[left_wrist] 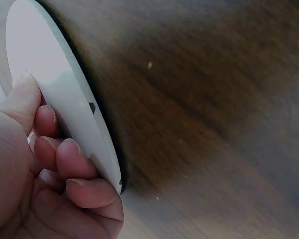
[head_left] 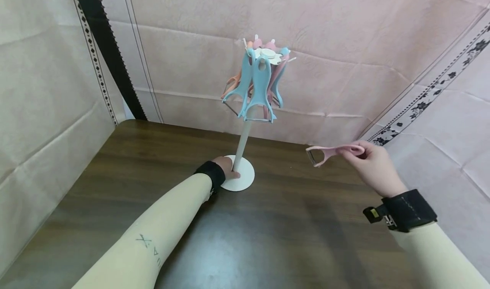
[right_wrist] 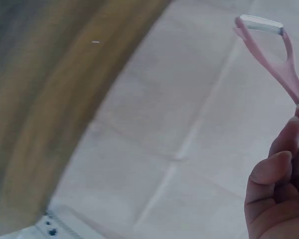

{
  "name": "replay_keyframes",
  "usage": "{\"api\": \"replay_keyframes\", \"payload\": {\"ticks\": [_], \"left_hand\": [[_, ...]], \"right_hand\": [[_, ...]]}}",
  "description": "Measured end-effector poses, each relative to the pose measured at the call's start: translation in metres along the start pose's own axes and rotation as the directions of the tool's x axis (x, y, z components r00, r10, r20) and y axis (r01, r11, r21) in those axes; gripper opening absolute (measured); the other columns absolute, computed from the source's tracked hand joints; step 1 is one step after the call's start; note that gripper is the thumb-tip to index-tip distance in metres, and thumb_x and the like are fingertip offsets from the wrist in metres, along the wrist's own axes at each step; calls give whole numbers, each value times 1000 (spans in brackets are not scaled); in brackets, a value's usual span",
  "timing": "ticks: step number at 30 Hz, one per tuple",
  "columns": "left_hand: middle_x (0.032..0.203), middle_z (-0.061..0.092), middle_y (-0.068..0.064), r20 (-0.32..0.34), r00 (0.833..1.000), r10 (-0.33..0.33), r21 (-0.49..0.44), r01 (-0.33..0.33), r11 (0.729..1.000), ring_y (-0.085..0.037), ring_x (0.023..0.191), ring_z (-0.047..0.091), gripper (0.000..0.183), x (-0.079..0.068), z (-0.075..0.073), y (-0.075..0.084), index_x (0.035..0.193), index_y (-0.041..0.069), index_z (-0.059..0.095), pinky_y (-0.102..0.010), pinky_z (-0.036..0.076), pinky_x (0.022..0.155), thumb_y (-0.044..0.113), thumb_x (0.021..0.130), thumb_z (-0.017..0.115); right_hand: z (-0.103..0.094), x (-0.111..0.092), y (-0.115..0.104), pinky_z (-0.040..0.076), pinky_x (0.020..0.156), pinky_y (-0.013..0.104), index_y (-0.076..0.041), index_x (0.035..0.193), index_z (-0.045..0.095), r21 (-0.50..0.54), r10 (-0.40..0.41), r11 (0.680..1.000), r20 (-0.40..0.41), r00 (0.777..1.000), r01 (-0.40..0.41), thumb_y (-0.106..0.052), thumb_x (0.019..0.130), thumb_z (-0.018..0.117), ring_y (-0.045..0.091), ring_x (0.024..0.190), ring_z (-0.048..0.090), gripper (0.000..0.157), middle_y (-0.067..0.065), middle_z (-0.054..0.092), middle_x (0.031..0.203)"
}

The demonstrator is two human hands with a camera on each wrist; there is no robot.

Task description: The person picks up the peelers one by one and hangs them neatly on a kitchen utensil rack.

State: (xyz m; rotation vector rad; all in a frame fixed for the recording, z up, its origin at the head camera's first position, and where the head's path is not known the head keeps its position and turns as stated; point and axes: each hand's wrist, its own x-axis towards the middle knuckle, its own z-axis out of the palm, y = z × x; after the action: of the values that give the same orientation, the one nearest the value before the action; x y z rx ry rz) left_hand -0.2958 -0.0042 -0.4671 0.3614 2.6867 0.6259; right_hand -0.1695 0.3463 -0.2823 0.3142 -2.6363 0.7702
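Note:
A white display stand point(head_left: 242, 146) with a round base point(head_left: 246, 176) stands on the table. Near its top hang several Y-shaped peelers: blue peelers point(head_left: 262, 83) in front, with pink and orange ones around the back and sides. My left hand point(head_left: 226, 166) holds the stand low down, its fingers curled over the base in the left wrist view; the pole's foot is hidden there. Off to the right, my right hand point(head_left: 377, 170) pinches a pink peeler point(head_left: 330, 153) by its handle, raised, blade end pointing left. The right wrist view shows that peeler's metal blade point(right_wrist: 261, 24).
The brown wooden table point(head_left: 160, 221) reaches back to a pale cloth backdrop point(head_left: 183, 63). Cloth also hangs at the left and right sides, with a black strip point(head_left: 111, 51) at the back left. Both wrists wear black bands point(head_left: 409, 210).

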Motion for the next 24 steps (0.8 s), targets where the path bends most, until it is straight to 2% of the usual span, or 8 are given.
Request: {"api": "replay_keyframes", "payload": {"ticks": [3,6,10,12,17,21,24], "left_hand": [[90,69,-8,-8,1000,-9,-9,9,1000,-22,82,62,49,-1,-2,1,112,0,67,-39,49,82,41,86,73],[88,69,-7,-21,1000,4,26,-4,1000,-21,80,61,49,0,-3,0,111,1,67,-37,49,81,43,86,71],[83,67,-6,-28,999,30,66,-28,997,-21,76,60,49,1,-3,1,109,0,68,-36,49,78,44,87,70],[81,67,-7,-28,999,38,68,-36,997,-21,75,60,49,0,-4,2,108,0,68,-36,49,77,44,87,70],[82,67,-6,-31,999,31,57,-29,998,-21,76,60,49,2,-1,2,109,1,68,-36,48,78,44,86,71],[82,66,-5,-21,1000,23,65,-21,998,-21,76,59,50,2,3,0,109,2,68,-36,48,78,46,86,71],[80,66,-6,-12,1000,20,73,-20,997,-21,75,59,50,-2,0,-1,107,1,68,-35,48,76,45,86,71]], "right_hand": [[-8,11,-15,32,49,24,-10,97,71,28,2,1000,-22,1000,-1,-27,91,70,8,56,41,18,-1,55,71],[-13,19,-32,33,51,24,-11,94,69,50,-8,999,-43,999,11,-27,90,70,8,57,42,16,-2,55,70],[-17,26,-51,30,50,26,-12,95,68,70,-37,997,-37,999,40,-25,91,69,11,53,38,14,1,49,63],[-18,29,-60,31,51,26,-13,97,69,68,-44,997,-30,999,46,-25,91,69,12,54,39,14,2,53,63],[-18,36,-85,36,56,21,-8,97,70,100,-86,991,-47,995,90,-21,92,67,10,56,44,15,0,61,68],[-15,42,-100,40,58,18,-1,89,69,164,-121,977,-102,987,136,-17,93,66,10,62,51,17,-1,62,67],[-12,50,-112,43,59,18,2,86,68,216,-148,960,-139,979,176,-16,94,65,11,65,55,19,1,63,70]]}}
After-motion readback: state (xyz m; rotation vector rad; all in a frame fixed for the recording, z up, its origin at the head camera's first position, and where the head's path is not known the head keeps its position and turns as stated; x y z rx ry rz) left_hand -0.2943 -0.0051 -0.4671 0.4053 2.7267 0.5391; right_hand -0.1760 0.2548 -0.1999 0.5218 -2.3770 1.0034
